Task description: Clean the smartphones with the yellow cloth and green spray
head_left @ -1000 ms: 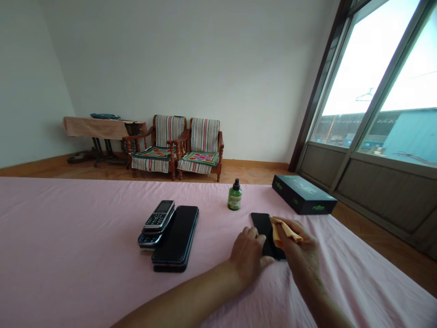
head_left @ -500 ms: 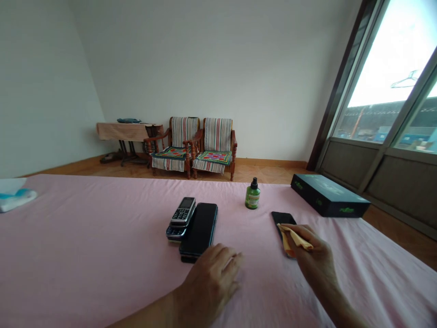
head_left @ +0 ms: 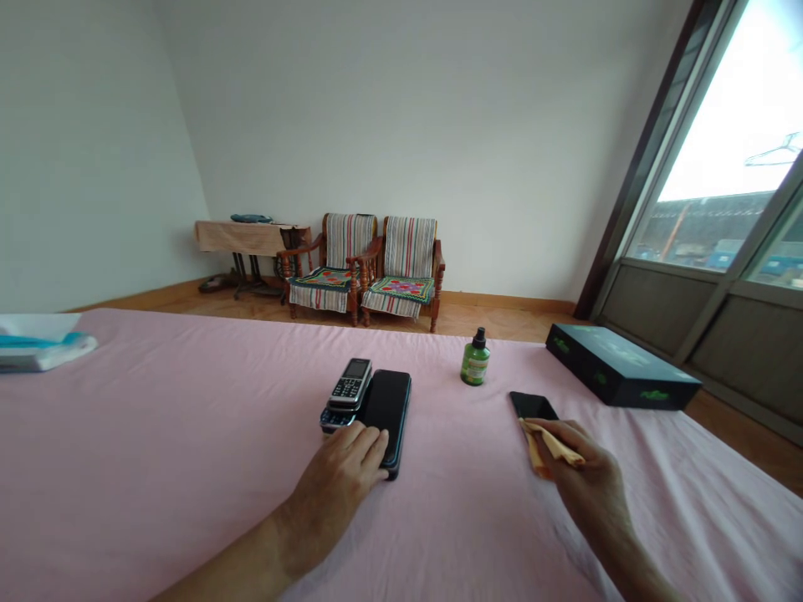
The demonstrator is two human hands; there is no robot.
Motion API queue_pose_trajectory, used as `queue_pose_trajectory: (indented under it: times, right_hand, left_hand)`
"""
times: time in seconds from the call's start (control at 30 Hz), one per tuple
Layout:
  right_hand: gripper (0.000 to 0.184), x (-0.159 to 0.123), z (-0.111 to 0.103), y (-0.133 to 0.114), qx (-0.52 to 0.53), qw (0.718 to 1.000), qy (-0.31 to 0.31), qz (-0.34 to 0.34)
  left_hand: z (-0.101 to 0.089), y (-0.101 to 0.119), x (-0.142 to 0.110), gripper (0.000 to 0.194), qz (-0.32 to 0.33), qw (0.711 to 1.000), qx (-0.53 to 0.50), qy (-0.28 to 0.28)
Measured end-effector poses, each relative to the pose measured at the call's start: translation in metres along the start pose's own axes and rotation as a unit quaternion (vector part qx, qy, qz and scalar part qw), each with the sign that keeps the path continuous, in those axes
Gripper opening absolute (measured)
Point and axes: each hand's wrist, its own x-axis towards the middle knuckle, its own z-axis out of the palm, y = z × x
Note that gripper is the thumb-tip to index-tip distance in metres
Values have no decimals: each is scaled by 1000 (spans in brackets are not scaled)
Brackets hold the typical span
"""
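So, room: white walls and a wooden floor. A green spray bottle [head_left: 475, 361] served as the landmark. A large glazed window [head_left: 703, 201] stood far to its right, two striped wooden armchairs [head_left: 376, 272] stood beyond it, and a cloth-covered table [head_left: 244, 238] stood farther off to its left.

Surface: a pink sheet [head_left: 188, 435] ran under the bottle and the objects near it.

Other items: a dark box with green print [head_left: 621, 368] lay to the bottle's right. A white-and-blue packet [head_left: 43, 341] lay far to its left.

Phone pile: left of the bottle, a keypad phone [head_left: 350, 385] lay on another handset [head_left: 332, 420], just beside a slim black phone [head_left: 390, 414].

Left hand: the left hand [head_left: 332, 492] lay open, fingers close together and extended, with the fingertips touching the near part of the slim black phone. It pinched nothing.

Separate phone: a black smartphone [head_left: 532, 405] lay alone, just right of the bottle and well apart from the pile. Only this phone had a cloth on it; none lay on the pile.

Right hand: the right hand [head_left: 590, 472] pinched a yellow cloth [head_left: 547, 445] against the near end of the black smartphone, hiding that end.
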Motion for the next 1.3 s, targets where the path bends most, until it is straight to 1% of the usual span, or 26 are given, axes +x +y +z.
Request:
queue_pose_trajectory:
  times: [0.1, 0.2, 0.23, 0.27, 0.33, 0.4, 0.43, 0.47, 0.53, 0.63, 0.7, 0.73, 0.77, 0.9, 0.93, 1.07, 1.1, 1.13, 1.2, 1.3]
  right_hand:
    - [24, 1, 0, 1, -7, 1000, -1, -3]
    - [24, 1, 0, 1, -15, 1000, -6, -8]
    - [25, 1, 0, 1, -15, 1000, -3, -9]
    - [25, 1, 0, 1, -14, 1000, 0, -8]
    - [25, 1, 1, 0, -12, 1000, -2, -3]
    - [25, 1, 2, -2, -4, 1000, -3, 7]
    - [26, 0, 3, -2, 1, 1000, -2, 10]
    - [26, 0, 3, -3, 5, 1000, 1, 12]
    - [26, -1, 3, -4, 8, 1000, 6, 11]
    - [25, 0, 1, -4, 6, 1000, 6, 4]
    - [25, 1, 0, -3, 3, 1000, 0, 2]
    - [25, 2, -1, -3, 1, 1000, -4, 0]
    - [25, 3, -2, -2, -1, 1000, -9, -2]
    - [25, 4, -2, -4, -5, 1000, -21, -14]
    - [25, 3, -1, -5, -3, 1000, -22, -15]
    - [24, 0, 1, -11, 10, 999, -31, -7]
    - [24, 0, 1, -12, 12, 999, -37, -4]
    - [24, -1, 2, -12, 13, 999, -42, -1]
    - [25, -2, 2, -12, 18, 999, -51, 5]
    - [25, -1, 3, -10, 19, 998, -54, 8]
  left_hand:
    - [3, -3, -2, 25, 15, 1000, -9, 16]
    - [3, -4, -5, 23, 33, 999, -15, 36]
    - [3, -5, -6, 23, 41, 998, -16, 52]
    - [3, -5, -6, 23, 50, 996, -18, 78]
    - [0, -5, -5, 23, 67, 986, -22, 148]
    - [-6, -6, 1, 22, 80, 972, -28, 217]
    - [-11, -7, 6, 22, 82, 967, -32, 241]
    - [-15, -8, 12, 22, 90, 960, -38, 264]
    - [-25, -8, 27, 20, 76, 947, -59, 305]
    - [-38, -1, 46, 16, 72, 937, -75, 333]
    - [-43, 9, 51, 16, 85, 932, -99, 338]
    - [-45, 16, 50, 17, 97, 934, -109, 325]
    - [-46, 23, 48, 17, 110, 932, -115, 325]
    - [-44, 50, 32, 20, 170, 934, -128, 288]
    - [-42, 55, 28, 21, 170, 936, -123, 282]
    - [-28, 73, 20, 15, 177, 941, -118, 262]
    - [-22, 77, 20, 14, 180, 937, -129, 272]
    - [-16, 81, 20, 14, 194, 930, -138, 282]
    - [-5, 88, 22, 18, 209, 927, -149, 274]
    - [4, 94, 22, 19, 212, 926, -167, 265]
